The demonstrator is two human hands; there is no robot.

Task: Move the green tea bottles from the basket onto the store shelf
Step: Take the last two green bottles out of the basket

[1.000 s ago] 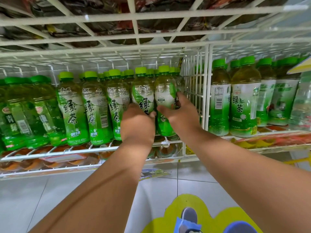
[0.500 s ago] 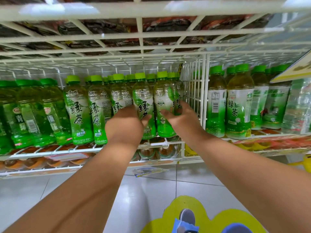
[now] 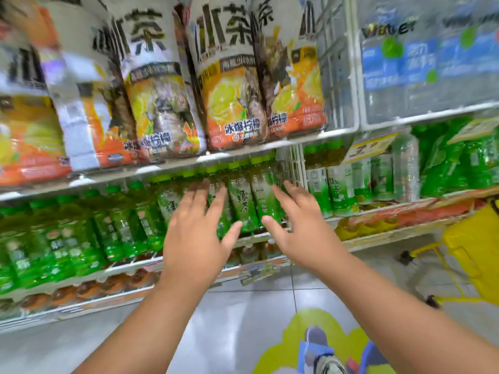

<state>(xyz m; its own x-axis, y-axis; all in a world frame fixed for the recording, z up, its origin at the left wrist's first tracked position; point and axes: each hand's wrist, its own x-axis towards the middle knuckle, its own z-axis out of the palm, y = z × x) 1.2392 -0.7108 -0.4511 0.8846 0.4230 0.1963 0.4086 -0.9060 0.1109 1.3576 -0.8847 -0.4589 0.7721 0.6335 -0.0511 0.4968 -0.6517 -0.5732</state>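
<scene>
Green tea bottles [image 3: 243, 201] with green caps stand in a row on the white wire shelf [image 3: 129, 263], upright and close together. My left hand [image 3: 197, 236] hovers in front of them, fingers spread, holding nothing. My right hand [image 3: 299, 228] is beside it, also spread and holding nothing, just in front of the rightmost bottles near the wire divider [image 3: 294, 163]. Whether the fingertips touch the bottles is unclear. A yellow basket [image 3: 475, 247] shows at the right edge; its contents are hidden.
Lemon tea bottles [image 3: 232, 85] fill the shelf above, water bottles [image 3: 421, 60] to their right. More green bottles [image 3: 343, 184] stand past the divider under a yellow price tag [image 3: 370, 149]. Grey tiled floor [image 3: 237, 327] and my shoe [image 3: 324, 360] lie below.
Both hands have let go of the bottles and opened, pulling back slightly. The view has tilted up and back, bringing the upper shelf and yellow basket into sight.
</scene>
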